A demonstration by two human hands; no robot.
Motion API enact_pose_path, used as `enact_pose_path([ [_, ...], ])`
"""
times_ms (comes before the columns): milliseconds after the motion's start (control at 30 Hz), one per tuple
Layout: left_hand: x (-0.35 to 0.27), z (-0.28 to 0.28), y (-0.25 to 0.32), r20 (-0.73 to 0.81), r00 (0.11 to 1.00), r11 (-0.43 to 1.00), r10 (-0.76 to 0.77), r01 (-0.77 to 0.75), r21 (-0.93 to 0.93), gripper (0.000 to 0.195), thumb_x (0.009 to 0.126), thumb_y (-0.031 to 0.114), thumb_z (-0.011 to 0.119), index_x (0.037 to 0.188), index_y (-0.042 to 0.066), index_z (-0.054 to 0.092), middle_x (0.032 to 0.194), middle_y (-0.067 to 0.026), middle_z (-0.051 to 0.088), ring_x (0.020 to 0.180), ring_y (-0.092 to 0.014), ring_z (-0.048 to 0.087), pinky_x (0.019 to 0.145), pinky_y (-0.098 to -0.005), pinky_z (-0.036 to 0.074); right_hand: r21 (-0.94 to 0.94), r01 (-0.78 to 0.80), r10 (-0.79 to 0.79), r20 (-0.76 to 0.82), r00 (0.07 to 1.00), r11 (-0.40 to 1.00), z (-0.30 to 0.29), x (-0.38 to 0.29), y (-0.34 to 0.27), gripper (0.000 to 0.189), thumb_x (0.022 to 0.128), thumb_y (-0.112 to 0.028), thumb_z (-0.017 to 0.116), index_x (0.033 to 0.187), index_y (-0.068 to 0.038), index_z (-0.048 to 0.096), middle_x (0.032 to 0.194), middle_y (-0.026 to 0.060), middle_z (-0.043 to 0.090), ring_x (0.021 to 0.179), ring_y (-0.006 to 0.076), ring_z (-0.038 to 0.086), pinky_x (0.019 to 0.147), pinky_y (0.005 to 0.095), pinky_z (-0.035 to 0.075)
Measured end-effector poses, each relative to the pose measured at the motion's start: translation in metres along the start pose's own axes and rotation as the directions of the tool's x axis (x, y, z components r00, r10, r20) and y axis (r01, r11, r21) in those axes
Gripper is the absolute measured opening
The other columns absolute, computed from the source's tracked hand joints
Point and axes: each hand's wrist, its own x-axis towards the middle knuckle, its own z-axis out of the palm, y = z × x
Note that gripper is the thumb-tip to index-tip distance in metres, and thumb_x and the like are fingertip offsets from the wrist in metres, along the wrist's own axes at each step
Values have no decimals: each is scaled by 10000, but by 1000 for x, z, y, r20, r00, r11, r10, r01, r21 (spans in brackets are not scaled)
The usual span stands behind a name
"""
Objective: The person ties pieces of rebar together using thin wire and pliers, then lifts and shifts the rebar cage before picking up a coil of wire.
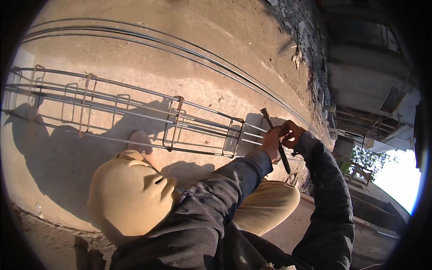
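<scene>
A long reinforcement cage of steel bars tied with rectangular stirrups lies in front of me. Near its right end, my left hand is closed around a long dark metal hand tool, whose narrow head points away from me. The tool's exact kind is unclear, and my fingers hide its middle. My right hand is beside the left, its fingers bent and nearly touching it. Whether these fingers pinch something thin, such as tie wire, cannot be made out. Beneath the cage near my hands is a grey block.
Several loose steel bars run along the concrete floor beyond the cage. Rubble lines the floor's far right edge. My bare foot is close to the cage's near side, below my bent knee.
</scene>
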Motion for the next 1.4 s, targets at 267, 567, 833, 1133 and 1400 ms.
enact_pose_path([
  [267, -31, 34, 7, 13, 1000, 792, -10, 0, 610, 537, 820, 250, 535, 1275, -8, 415, 1221, -213, 482, 1008, -229, 550, 785, -290, 456, 910, 72, 329, -221, 918, 409, 90, -47, 64, 597, 766, -205, 634, 1259, -65, 328, 963, 109, 547, 755, 205, 590, 601, 314, 514],
  [567, -9, 21, 76, 236, 928, -539, -288, -361, 761, 595, 624, 273, 706, 1122, -21, 568, 996, -177, 625, 903, -292, 612, 803, -339, 476, 941, 247, 444, -328, 834, 231, 174, -97, 30, 511, 651, -14, 559, 1150, -13, 444, 846, 41, 496, 659, 141, 524, 545, 270, 473],
  [833, -1, 12, 172, 276, 960, -568, 53, -199, 798, 380, 782, 93, 549, 1158, 47, 573, 1036, -97, 628, 987, -203, 580, 871, -307, 437, 819, 254, 432, -503, 748, 514, 174, -87, 42, 534, 660, 8, 541, 1179, 45, 421, 896, 57, 499, 843, 137, 483, 761, 242, 414],
  [1133, -28, -3, 135, 245, 959, -810, -142, -255, 527, 347, 745, 37, 612, 1090, 70, 609, 1095, -137, 601, 1009, -278, 579, 858, -349, 466, 676, 357, 381, -689, 617, 644, 178, -78, 29, 555, 605, -104, 615, 1125, 41, 484, 858, 180, 601, 803, 239, 602, 760, 307, 467],
  [1400, -13, -4, 132, 331, 916, -909, -227, -322, 266, 205, 712, 13, 631, 911, 46, 671, 861, -148, 657, 808, -276, 635, 739, -333, 498, 714, 246, 389, -599, 700, 656, 154, -98, 4, 557, 602, -115, 646, 1119, 27, 494, 903, 219, 596, 851, 340, 599, 759, 367, 474],
])
